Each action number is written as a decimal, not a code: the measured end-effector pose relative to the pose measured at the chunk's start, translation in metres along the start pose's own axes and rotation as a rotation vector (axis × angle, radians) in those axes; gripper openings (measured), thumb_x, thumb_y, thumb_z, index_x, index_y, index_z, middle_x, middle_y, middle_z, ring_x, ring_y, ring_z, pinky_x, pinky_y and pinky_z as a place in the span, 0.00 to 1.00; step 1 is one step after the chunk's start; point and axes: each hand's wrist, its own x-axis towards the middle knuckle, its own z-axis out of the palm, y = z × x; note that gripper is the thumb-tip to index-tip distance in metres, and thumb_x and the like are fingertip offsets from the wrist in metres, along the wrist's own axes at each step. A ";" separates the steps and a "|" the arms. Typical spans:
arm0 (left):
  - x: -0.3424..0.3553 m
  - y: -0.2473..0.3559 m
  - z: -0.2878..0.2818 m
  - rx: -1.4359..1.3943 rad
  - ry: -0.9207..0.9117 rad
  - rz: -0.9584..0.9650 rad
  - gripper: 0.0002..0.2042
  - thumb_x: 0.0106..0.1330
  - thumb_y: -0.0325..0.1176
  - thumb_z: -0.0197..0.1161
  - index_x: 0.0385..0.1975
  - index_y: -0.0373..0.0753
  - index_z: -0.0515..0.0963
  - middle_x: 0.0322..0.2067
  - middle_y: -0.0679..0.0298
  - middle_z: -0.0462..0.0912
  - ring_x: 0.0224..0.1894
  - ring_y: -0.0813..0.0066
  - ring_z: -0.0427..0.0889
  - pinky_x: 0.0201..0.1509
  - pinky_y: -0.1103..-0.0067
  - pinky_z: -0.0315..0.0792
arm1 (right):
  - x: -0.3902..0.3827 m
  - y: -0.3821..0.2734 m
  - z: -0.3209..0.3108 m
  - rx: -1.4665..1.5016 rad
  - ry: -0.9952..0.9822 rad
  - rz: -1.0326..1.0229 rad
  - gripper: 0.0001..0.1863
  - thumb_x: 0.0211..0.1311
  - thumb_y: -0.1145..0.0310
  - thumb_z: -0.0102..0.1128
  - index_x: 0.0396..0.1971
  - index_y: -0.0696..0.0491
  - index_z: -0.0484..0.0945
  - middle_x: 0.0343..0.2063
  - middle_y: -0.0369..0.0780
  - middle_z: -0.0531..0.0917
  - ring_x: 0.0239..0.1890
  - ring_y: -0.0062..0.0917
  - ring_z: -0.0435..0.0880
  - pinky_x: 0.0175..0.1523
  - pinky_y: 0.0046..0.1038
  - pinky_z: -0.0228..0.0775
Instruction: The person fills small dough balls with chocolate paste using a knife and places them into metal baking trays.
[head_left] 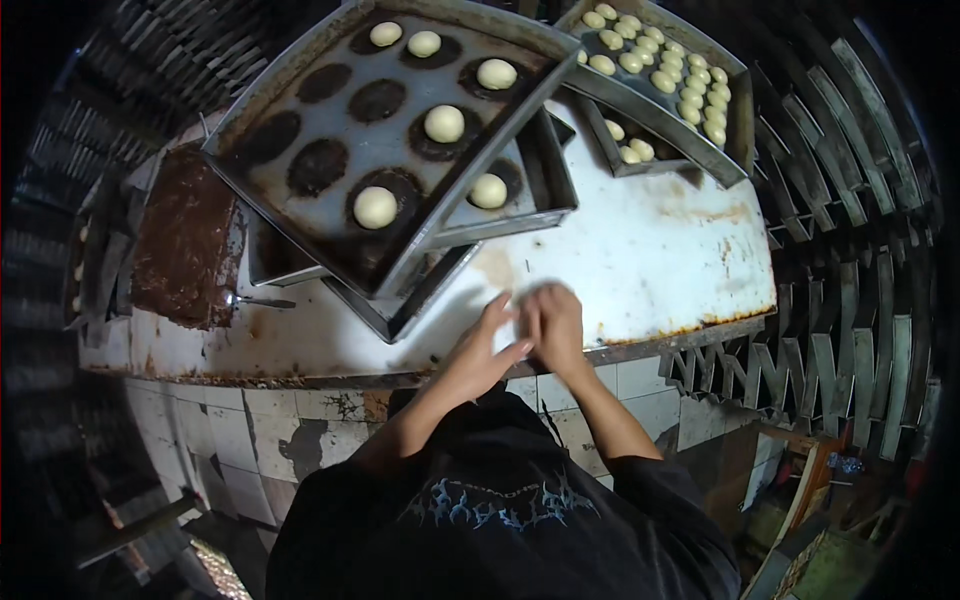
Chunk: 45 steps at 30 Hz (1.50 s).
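Observation:
My left hand (495, 340) is just above the white worktop (690, 260) near its front edge, thumb and fingers apart with nothing clearly in them. Beside it on the right, my right hand (548, 320) has its fingers curled and slightly blurred; what they hold, if anything, is hidden. Ahead of the hands, stacked metal trays (390, 318) lean at different angles. The top tray (330, 45) has several pale dough balls (444, 123) on some of its dark round spots; another ball (488, 191) sits in the tray beneath.
A second stack (632, 95) at the back right bears many small dough pieces (663, 82). A brown, paste-smeared board (180, 240) and a spatula (265, 300) lie at the left. Racks of metal pans (865, 350) line both sides; a tiled wall (230, 440) is below the worktop.

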 end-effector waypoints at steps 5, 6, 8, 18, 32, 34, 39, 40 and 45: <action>-0.083 -0.017 -0.084 -0.030 -0.097 -0.149 0.29 0.62 0.34 0.61 0.60 0.34 0.57 0.52 0.49 0.73 0.57 0.62 0.71 0.57 0.73 0.66 | -0.019 0.047 -0.026 -0.339 0.319 0.012 0.04 0.49 0.74 0.59 0.22 0.56 0.72 0.26 0.48 0.74 0.30 0.40 0.71 0.33 0.41 0.60; -0.089 -0.021 -0.097 0.048 -0.113 -0.217 0.27 0.63 0.34 0.61 0.59 0.34 0.59 0.52 0.50 0.73 0.57 0.63 0.72 0.57 0.73 0.66 | -0.003 0.069 -0.026 -0.370 0.452 0.108 0.07 0.52 0.71 0.57 0.20 0.58 0.72 0.20 0.46 0.72 0.27 0.41 0.68 0.31 0.42 0.57; -0.093 -0.025 -0.108 -0.029 -0.140 -0.101 0.27 0.62 0.33 0.61 0.59 0.33 0.60 0.52 0.52 0.74 0.56 0.65 0.72 0.58 0.74 0.65 | 0.032 0.095 -0.009 -0.112 0.417 0.343 0.16 0.60 0.65 0.51 0.18 0.60 0.74 0.21 0.47 0.75 0.29 0.40 0.72 0.36 0.40 0.61; -0.117 -0.055 -0.225 0.035 -0.543 0.121 0.27 0.64 0.43 0.57 0.59 0.35 0.61 0.56 0.52 0.69 0.59 0.61 0.68 0.61 0.72 0.62 | -0.049 -0.031 0.011 -0.491 -0.102 0.499 0.16 0.49 0.73 0.58 0.41 0.55 0.73 0.35 0.48 0.75 0.42 0.45 0.71 0.49 0.43 0.65; -0.130 -0.042 -0.210 0.008 -0.343 0.112 0.27 0.64 0.38 0.59 0.59 0.34 0.61 0.56 0.51 0.68 0.59 0.62 0.69 0.60 0.72 0.63 | 0.253 -0.262 0.031 -0.622 -0.360 -0.421 0.25 0.60 0.46 0.50 0.41 0.55 0.77 0.41 0.50 0.78 0.48 0.44 0.74 0.53 0.39 0.67; -0.128 -0.044 -0.198 0.048 -0.153 0.262 0.28 0.62 0.35 0.62 0.59 0.34 0.60 0.54 0.49 0.71 0.55 0.58 0.72 0.57 0.72 0.67 | 0.246 -0.226 0.024 -0.256 0.109 -0.493 0.23 0.59 0.50 0.55 0.39 0.57 0.78 0.43 0.52 0.77 0.47 0.46 0.74 0.53 0.38 0.67; -0.130 -0.056 -0.135 -0.485 -0.069 -0.002 0.31 0.64 0.28 0.58 0.65 0.38 0.49 0.57 0.50 0.66 0.58 0.62 0.69 0.60 0.71 0.63 | 0.261 -0.056 -0.105 -0.185 0.580 -0.430 0.15 0.59 0.60 0.58 0.30 0.59 0.79 0.31 0.47 0.80 0.36 0.42 0.77 0.43 0.37 0.69; -0.131 -0.058 -0.125 -0.482 -0.101 -0.018 0.29 0.66 0.28 0.55 0.64 0.37 0.49 0.59 0.50 0.63 0.59 0.62 0.68 0.61 0.72 0.63 | 0.268 -0.009 -0.129 -0.323 0.587 -0.364 0.15 0.59 0.60 0.58 0.29 0.59 0.79 0.30 0.48 0.80 0.35 0.43 0.77 0.43 0.38 0.69; -0.156 -0.045 -0.078 -0.332 0.056 -0.265 0.26 0.66 0.26 0.50 0.62 0.33 0.51 0.54 0.49 0.70 0.57 0.62 0.71 0.61 0.72 0.63 | 0.285 0.220 -0.186 -0.544 0.254 0.551 0.20 0.58 0.56 0.54 0.32 0.62 0.77 0.35 0.58 0.79 0.40 0.49 0.79 0.44 0.43 0.70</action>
